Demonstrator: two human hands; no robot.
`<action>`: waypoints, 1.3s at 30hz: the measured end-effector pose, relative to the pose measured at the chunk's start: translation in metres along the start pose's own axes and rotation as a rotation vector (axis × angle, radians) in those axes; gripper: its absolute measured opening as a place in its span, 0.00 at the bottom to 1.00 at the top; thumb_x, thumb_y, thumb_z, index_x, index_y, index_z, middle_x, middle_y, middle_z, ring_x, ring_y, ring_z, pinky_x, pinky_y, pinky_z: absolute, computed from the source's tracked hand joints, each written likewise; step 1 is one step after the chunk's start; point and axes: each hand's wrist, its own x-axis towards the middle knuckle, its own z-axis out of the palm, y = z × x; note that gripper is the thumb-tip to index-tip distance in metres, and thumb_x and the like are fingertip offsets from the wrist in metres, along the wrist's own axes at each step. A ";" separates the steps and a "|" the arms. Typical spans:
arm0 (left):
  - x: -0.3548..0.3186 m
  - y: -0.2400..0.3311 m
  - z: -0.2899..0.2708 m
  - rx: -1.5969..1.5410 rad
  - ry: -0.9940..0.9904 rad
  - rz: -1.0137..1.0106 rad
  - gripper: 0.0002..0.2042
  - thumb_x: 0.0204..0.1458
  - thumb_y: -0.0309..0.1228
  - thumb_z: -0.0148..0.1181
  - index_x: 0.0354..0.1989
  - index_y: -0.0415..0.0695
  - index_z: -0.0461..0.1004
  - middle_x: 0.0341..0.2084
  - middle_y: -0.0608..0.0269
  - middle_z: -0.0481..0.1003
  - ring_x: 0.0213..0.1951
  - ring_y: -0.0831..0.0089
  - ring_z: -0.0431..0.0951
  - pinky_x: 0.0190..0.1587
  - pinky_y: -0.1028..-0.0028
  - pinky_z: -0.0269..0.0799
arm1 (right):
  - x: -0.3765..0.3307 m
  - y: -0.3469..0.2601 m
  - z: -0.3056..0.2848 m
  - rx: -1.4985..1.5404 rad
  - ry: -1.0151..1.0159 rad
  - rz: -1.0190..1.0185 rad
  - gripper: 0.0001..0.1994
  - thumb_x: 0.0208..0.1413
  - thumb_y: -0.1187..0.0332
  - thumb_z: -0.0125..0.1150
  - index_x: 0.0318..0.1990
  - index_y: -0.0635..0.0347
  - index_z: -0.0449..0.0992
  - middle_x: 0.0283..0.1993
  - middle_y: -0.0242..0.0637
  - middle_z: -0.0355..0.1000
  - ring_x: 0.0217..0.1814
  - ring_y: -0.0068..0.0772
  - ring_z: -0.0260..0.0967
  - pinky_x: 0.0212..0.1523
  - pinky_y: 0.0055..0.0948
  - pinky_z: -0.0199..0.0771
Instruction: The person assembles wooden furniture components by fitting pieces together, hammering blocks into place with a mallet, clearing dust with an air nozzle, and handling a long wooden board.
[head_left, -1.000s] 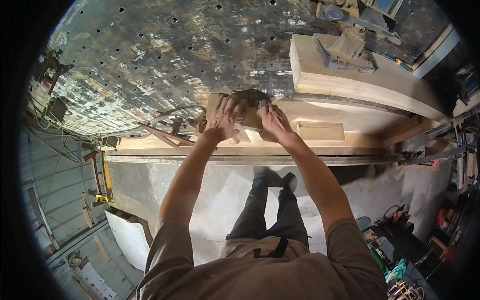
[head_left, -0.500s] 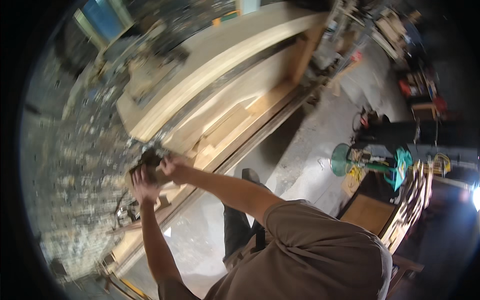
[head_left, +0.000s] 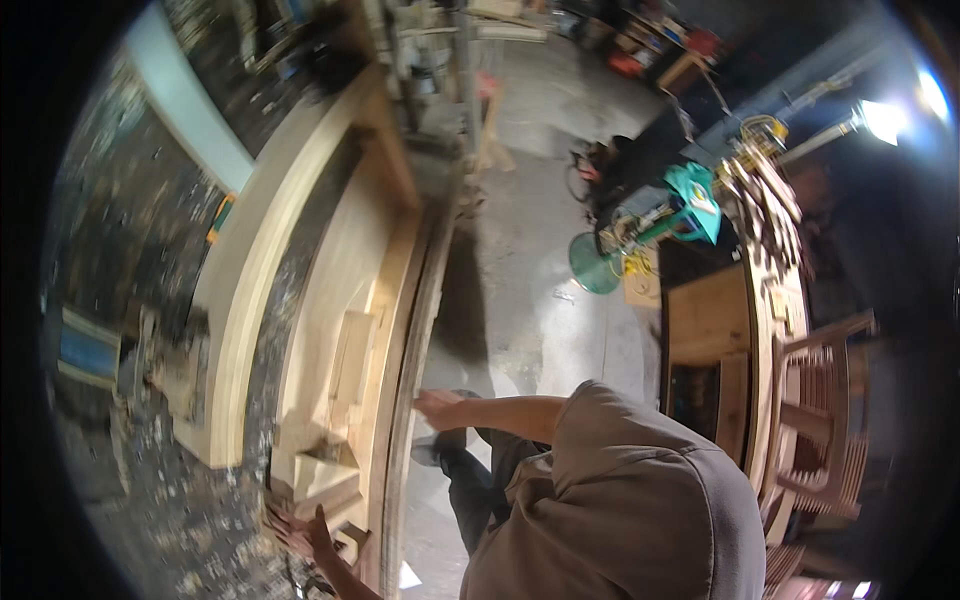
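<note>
We note the left hand (head_left: 296, 529), fingers splayed, at the end of a pale wooden block (head_left: 322, 478) on the counter (head_left: 205, 512); contact unclear. Right hand (head_left: 440, 407) blurred, near the counter's edge; we cannot tell its grip. Thin board (head_left: 350, 368) lies near the block.

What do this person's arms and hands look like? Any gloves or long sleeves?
No gloves! The left hand and the right hand are both bare, though a bit blurry. The right forearm is bare too, coming out of a short, loose, brownish-grey sleeve. The left sleeve can't be seen.
</note>
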 end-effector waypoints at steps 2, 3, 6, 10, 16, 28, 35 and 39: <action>0.011 -0.002 0.018 0.142 0.111 -0.013 0.47 0.42 0.55 0.61 0.68 0.51 0.45 0.62 0.44 0.52 0.63 0.52 0.53 0.62 0.57 0.51 | -0.045 0.048 -0.022 -0.023 -0.100 0.181 0.12 0.42 0.69 0.56 0.38 0.58 0.71 0.36 0.49 0.71 0.42 0.56 0.69 0.40 0.47 0.71; 0.014 -0.006 0.022 0.171 0.295 0.078 0.40 0.44 0.50 0.61 0.64 0.47 0.53 0.54 0.46 0.61 0.54 0.54 0.62 0.55 0.60 0.58 | -0.074 0.070 -0.031 -0.025 -0.143 0.274 0.16 0.42 0.65 0.59 0.41 0.57 0.72 0.38 0.48 0.71 0.44 0.55 0.69 0.43 0.47 0.70; -0.006 0.021 -0.035 0.157 0.038 -0.020 0.35 0.51 0.60 0.46 0.67 0.64 0.47 0.61 0.45 0.57 0.62 0.55 0.58 0.60 0.59 0.56 | -0.142 0.132 -0.034 0.072 -0.033 0.632 0.16 0.41 0.63 0.60 0.40 0.56 0.74 0.38 0.49 0.73 0.45 0.53 0.70 0.43 0.44 0.71; -0.012 0.059 -0.033 -0.040 0.130 0.059 0.30 0.51 0.56 0.47 0.61 0.62 0.49 0.55 0.48 0.58 0.55 0.57 0.58 0.54 0.61 0.56 | -0.241 0.192 -0.032 0.203 0.008 0.895 0.15 0.40 0.63 0.58 0.37 0.59 0.77 0.38 0.49 0.74 0.45 0.51 0.71 0.43 0.43 0.71; -0.037 0.182 -0.019 -0.389 0.173 0.436 0.22 0.51 0.49 0.48 0.51 0.58 0.53 0.45 0.52 0.60 0.46 0.61 0.60 0.45 0.65 0.56 | -0.339 0.251 -0.019 0.308 0.049 0.995 0.14 0.39 0.63 0.57 0.32 0.61 0.78 0.32 0.50 0.74 0.39 0.52 0.72 0.39 0.42 0.74; -0.114 0.472 0.006 -0.516 -0.698 0.740 0.09 0.51 0.37 0.52 0.31 0.50 0.59 0.27 0.61 0.64 0.28 0.69 0.63 0.28 0.72 0.57 | -0.530 0.348 0.025 0.826 0.837 1.363 0.18 0.41 0.62 0.58 0.41 0.59 0.77 0.35 0.49 0.75 0.40 0.51 0.72 0.43 0.44 0.72; -0.088 0.571 -0.008 -0.618 -0.887 0.801 0.10 0.51 0.30 0.54 0.20 0.46 0.63 0.17 0.66 0.66 0.17 0.74 0.64 0.17 0.76 0.57 | -0.703 0.276 0.145 1.383 1.298 1.912 0.17 0.52 0.60 0.58 0.42 0.64 0.75 0.31 0.44 0.76 0.24 0.31 0.74 0.23 0.28 0.75; -0.189 0.601 -0.046 -0.700 -0.708 0.880 0.03 0.47 0.25 0.56 0.28 0.39 0.70 0.18 0.67 0.67 0.20 0.80 0.66 0.21 0.79 0.63 | -0.803 0.250 0.148 1.507 1.970 1.807 0.24 0.52 0.55 0.60 0.47 0.68 0.70 0.32 0.38 0.71 0.28 0.31 0.71 0.26 0.30 0.74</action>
